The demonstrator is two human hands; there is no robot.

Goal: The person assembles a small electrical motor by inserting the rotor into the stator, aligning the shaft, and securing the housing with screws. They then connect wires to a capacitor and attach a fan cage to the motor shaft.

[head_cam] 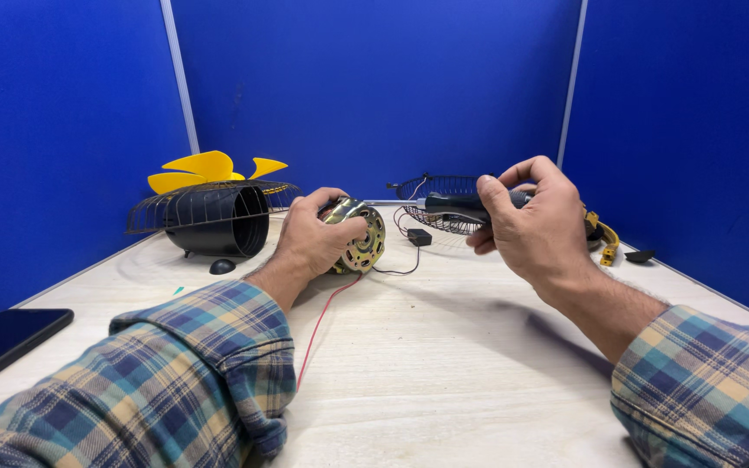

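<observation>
Far left edge of the table (444,381): a dark flat tablet (2,340), lying partly out of view. Behind it, a black round fan housing (218,221) lies on its side, open end facing right, with a wire grille (166,208) and yellow fan blades (205,166) just behind it. A small black cap (222,266) sits on the table in front of the housing.

Left hand (309,243): fingers curled closed around the fan motor (361,238), which rests at the table's middle, touching the surface. The motor's round metal face is turned right, so its axis runs roughly left to right. A red wire (322,321) trails from it toward the near edge; a thin dark wire loops right to a small black box (419,237).

Right hand (530,225): raised above the table, closed around the black handle of a screwdriver (457,204). The tool lies level, long axis left to right, shaft end pointing left toward the motor; I cannot tell if the tip touches it.

Behind the right hand: a second wire grille (444,186), a yellow part (604,238), a small black piece (641,256).

The near half of the table lies bare; blue partition walls (374,87) close the left, back and right sides.
</observation>
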